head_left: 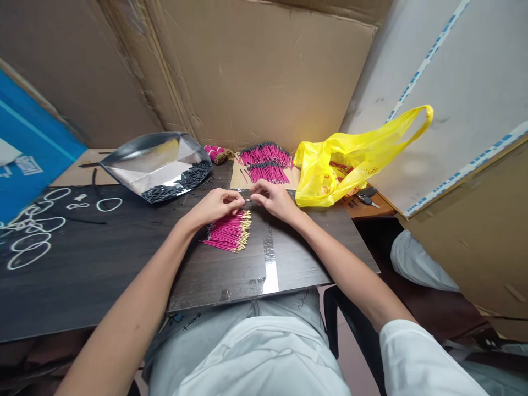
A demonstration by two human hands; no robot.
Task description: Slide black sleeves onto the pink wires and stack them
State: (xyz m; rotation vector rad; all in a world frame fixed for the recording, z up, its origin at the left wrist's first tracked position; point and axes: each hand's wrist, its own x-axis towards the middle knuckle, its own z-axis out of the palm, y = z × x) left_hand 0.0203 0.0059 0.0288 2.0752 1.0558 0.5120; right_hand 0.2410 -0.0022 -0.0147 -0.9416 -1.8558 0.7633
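Observation:
My left hand [223, 204] is pinched closed above a pile of pink wires [226, 231] with gold-coloured tips fanned out on the dark table. Fingertip to fingertip with it, my right hand [271, 199] is also closed in a pinch. A thin dark piece [248, 200] spans the small gap between both sets of fingers; its exact kind is too small to tell. Just beyond my hands, two rows of pink wires with black ends [267, 159] lie on a cardboard sheet [239, 177].
A foil-lined tray [142, 159] of short black tube pieces [177, 182] stands at the back left. White rubber bands [35, 242] are scattered far left. On the right are a yellow plastic bag [317, 170] and keys [367, 199]. A tied pink bundle [216, 154] lies behind.

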